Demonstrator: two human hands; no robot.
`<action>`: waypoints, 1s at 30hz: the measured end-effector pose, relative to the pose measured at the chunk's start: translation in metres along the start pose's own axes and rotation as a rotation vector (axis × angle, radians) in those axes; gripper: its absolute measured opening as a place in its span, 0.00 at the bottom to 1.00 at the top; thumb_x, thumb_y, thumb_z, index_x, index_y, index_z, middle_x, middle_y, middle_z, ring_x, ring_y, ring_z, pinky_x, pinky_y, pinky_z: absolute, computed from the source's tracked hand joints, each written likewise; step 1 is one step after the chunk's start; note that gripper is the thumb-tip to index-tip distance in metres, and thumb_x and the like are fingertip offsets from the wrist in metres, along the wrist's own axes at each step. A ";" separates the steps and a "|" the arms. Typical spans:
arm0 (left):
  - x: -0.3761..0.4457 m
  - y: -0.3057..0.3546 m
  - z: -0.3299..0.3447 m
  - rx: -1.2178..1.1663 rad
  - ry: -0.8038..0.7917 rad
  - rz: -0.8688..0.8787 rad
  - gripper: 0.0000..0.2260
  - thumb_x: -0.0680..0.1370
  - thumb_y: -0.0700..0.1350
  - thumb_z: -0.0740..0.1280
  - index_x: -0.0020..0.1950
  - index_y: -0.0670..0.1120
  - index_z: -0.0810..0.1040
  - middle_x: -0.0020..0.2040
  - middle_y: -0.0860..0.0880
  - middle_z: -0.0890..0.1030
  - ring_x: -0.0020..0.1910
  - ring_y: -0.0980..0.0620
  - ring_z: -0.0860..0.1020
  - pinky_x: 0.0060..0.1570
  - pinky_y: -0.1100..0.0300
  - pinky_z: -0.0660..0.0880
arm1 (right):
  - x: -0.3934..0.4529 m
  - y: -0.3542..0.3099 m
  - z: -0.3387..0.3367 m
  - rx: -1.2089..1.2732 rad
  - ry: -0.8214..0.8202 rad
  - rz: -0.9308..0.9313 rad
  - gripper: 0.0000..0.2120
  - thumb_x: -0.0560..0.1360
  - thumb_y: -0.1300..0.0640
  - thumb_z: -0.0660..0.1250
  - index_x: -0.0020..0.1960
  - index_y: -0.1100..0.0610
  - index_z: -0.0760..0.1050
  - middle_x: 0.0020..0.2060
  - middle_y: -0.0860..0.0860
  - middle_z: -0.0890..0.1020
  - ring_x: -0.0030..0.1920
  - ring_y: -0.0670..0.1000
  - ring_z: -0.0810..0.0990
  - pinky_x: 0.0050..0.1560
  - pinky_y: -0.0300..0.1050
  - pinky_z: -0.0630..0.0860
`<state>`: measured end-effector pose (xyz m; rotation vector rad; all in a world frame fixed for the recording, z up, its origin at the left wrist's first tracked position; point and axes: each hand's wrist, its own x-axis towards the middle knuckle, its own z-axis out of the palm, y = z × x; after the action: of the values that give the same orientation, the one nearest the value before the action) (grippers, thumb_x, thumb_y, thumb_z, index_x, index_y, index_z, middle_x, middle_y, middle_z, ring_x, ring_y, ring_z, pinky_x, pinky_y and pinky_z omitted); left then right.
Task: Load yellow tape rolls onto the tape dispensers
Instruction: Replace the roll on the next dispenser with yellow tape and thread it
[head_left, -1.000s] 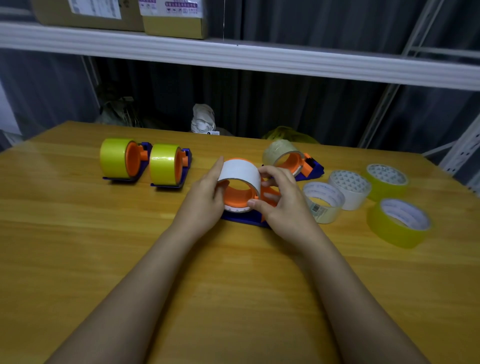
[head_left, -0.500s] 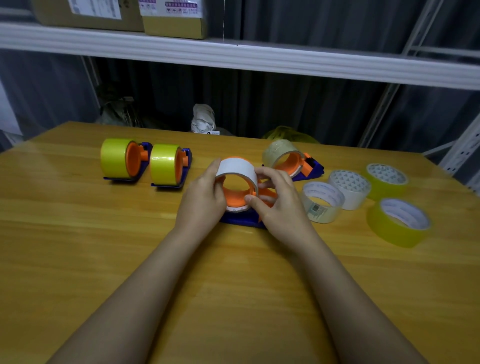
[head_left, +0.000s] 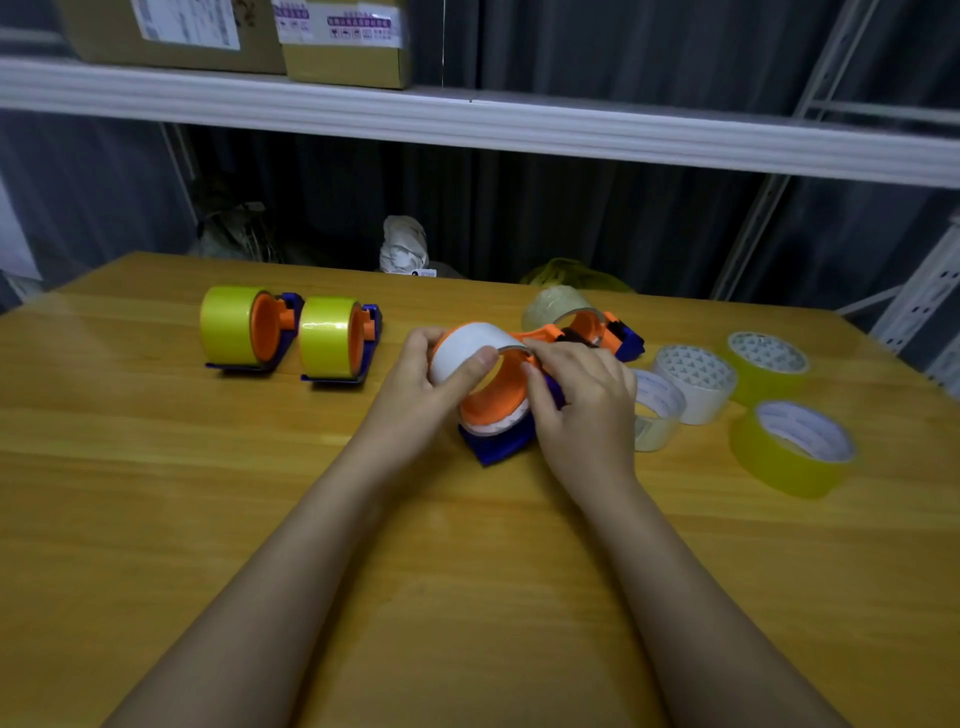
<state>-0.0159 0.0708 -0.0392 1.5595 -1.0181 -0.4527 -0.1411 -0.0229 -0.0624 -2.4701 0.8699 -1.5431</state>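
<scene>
An orange and blue tape dispenser (head_left: 498, 410) sits mid-table with a white roll (head_left: 462, 345) on its orange wheel. My left hand (head_left: 421, 384) grips that white roll, thumb across its top. My right hand (head_left: 582, 400) holds the dispenser's right side, fingertips at the roll's edge. Two dispensers at the left carry yellow rolls (head_left: 228, 325) (head_left: 330, 338). Behind my right hand a fourth dispenser (head_left: 602, 332) carries a pale clear roll (head_left: 556, 306). Loose yellow rolls (head_left: 789, 449) (head_left: 766, 364) lie flat at the right.
Two loose whitish rolls (head_left: 696, 376) (head_left: 654, 421) lie just right of my right hand. The wooden table (head_left: 467, 571) stretches toward me. A white shelf (head_left: 467, 124) with cardboard boxes (head_left: 343, 41) hangs over the far edge; bags lie behind the table.
The dispenser has tilted and turned, its blue base now swung toward me. My left thumb has moved onto the top of the white roll, and my right hand has shifted right along the dispenser.
</scene>
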 end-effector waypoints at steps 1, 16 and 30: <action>0.001 0.000 0.000 -0.022 0.005 0.000 0.27 0.67 0.63 0.65 0.60 0.51 0.69 0.53 0.53 0.77 0.50 0.58 0.78 0.46 0.65 0.75 | 0.000 -0.001 0.000 -0.015 0.022 -0.019 0.13 0.77 0.52 0.63 0.57 0.53 0.80 0.49 0.46 0.83 0.51 0.46 0.73 0.55 0.40 0.60; 0.009 0.001 0.004 -0.460 -0.117 -0.139 0.16 0.74 0.58 0.57 0.49 0.49 0.76 0.43 0.54 0.83 0.43 0.62 0.81 0.45 0.68 0.76 | 0.005 -0.002 -0.006 0.340 -0.036 0.164 0.09 0.76 0.60 0.67 0.56 0.56 0.78 0.44 0.48 0.78 0.41 0.42 0.75 0.37 0.31 0.71; 0.005 -0.003 -0.001 -0.638 -0.227 -0.088 0.23 0.73 0.45 0.60 0.65 0.36 0.68 0.55 0.41 0.77 0.53 0.47 0.77 0.49 0.60 0.76 | 0.013 -0.015 -0.016 0.821 -0.333 0.552 0.09 0.78 0.54 0.64 0.57 0.43 0.75 0.52 0.40 0.78 0.55 0.44 0.78 0.50 0.38 0.78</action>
<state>-0.0110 0.0670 -0.0408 0.9933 -0.8578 -0.9312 -0.1443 -0.0143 -0.0389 -1.6365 0.6053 -0.9720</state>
